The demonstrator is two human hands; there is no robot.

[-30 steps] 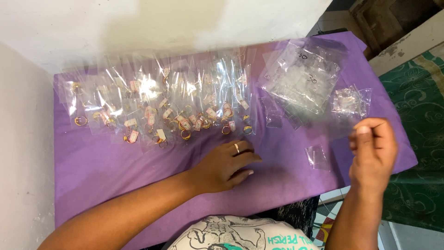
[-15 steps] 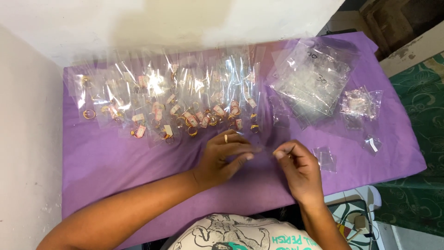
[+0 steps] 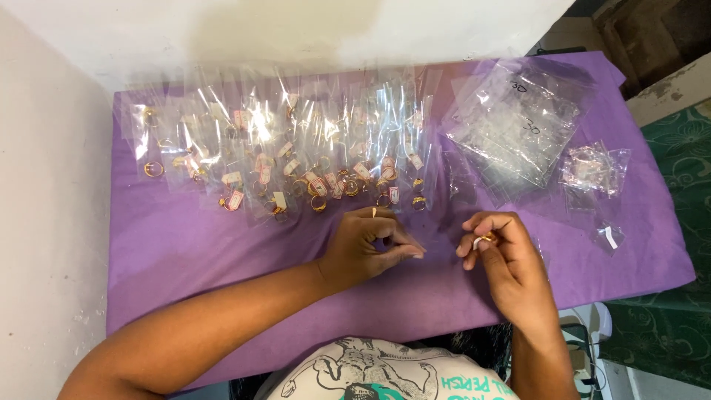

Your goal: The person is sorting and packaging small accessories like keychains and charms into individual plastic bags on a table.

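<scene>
Both hands have pulled in close together over the purple cloth since a second ago, when the right one was raised off by the table's edge.

Going left to right: rows of small clear plastic bags with gold rings and pink-white tags (image 3: pixel 296 159) fill the back of the purple cloth-covered table (image 3: pixel 185 252). Just in front of them the left hand (image 3: pixel 366 248), gold band on one finger, rests on the cloth with fingertips pressed together in a pinch; can't tell what's between them, if anything. Near it, the right hand (image 3: pixel 503 255) pinches a small gold ring with a white tag (image 3: pixel 485 238) between thumb and forefinger, just above the cloth. Further right sits a stack of empty clear plastic bags (image 3: pixel 518 126), then a few loose little bags (image 3: pixel 596 167).
</scene>
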